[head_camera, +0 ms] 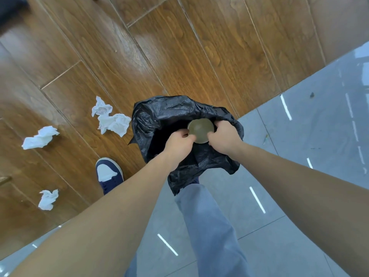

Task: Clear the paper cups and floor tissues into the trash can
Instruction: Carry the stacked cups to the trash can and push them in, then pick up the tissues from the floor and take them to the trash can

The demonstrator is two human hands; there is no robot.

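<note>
Brown-tinted paper cup (200, 130), seen from above, gripped between left hand (179, 141) and right hand (223, 137), both with fingers curled against its rim, directly over the open mouth of the trash can (159, 124) lined with crinkled black plastic. Crumpled white floor tissues (111, 118) (40, 137) (48, 199) scattered on the wood-plank floor (179, 56) left of the can, near a navy-and-white shoe (108, 174); grey tile (299, 156) on the right.
</note>
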